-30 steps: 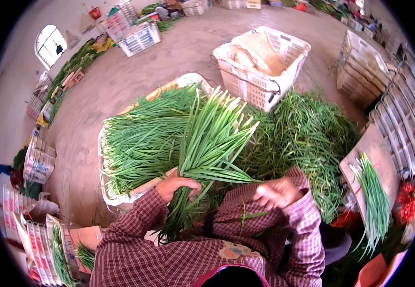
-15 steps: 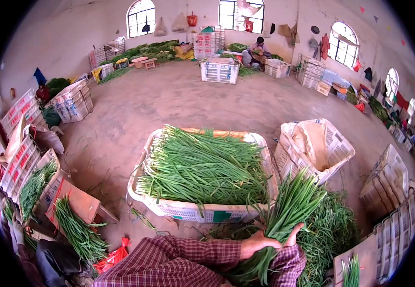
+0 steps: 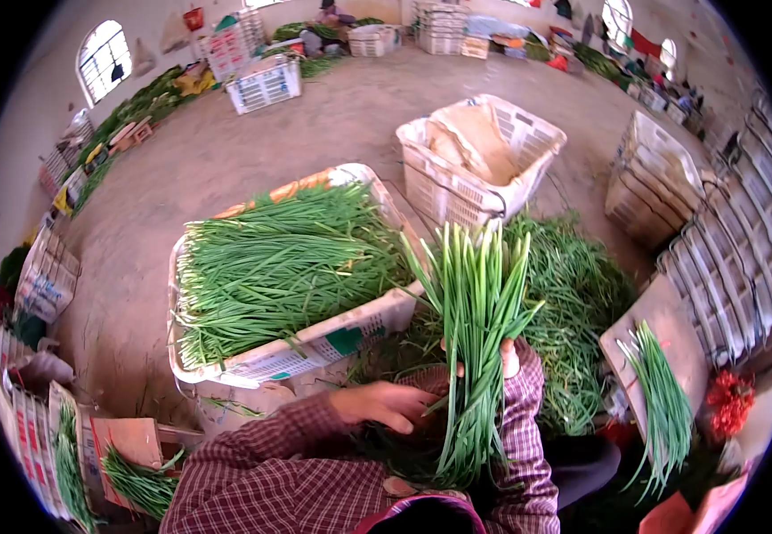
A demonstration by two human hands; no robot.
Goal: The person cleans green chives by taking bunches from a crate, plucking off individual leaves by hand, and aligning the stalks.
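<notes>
My right hand (image 3: 509, 358) is closed round an upright bunch of garlic chives (image 3: 475, 303), its pale ends at the top and its leaves hanging below; most of the fingers are behind the stalks. Just left of the bunch, my left hand (image 3: 386, 405) is apart from it, with fingers stretched out and nothing in them. In front to the left stands a white plastic crate (image 3: 315, 349) heaped with chives (image 3: 288, 267) laid lengthwise. A loose pile of chives (image 3: 573, 311) lies to the right, behind and beside my right forearm.
A white crate (image 3: 457, 191) lined with brown sacking stands ahead. On the right, a board (image 3: 622, 334) bears another chive bunch (image 3: 657, 392), with red ties (image 3: 731, 400) nearby. Stacked crates (image 3: 742, 240) line the right side. A low stool (image 3: 132, 440) with chives is at left.
The view has swung right and down. My left hand has come off the bunch and moved left of it. The right hand still holds the bunch, now more upright.
</notes>
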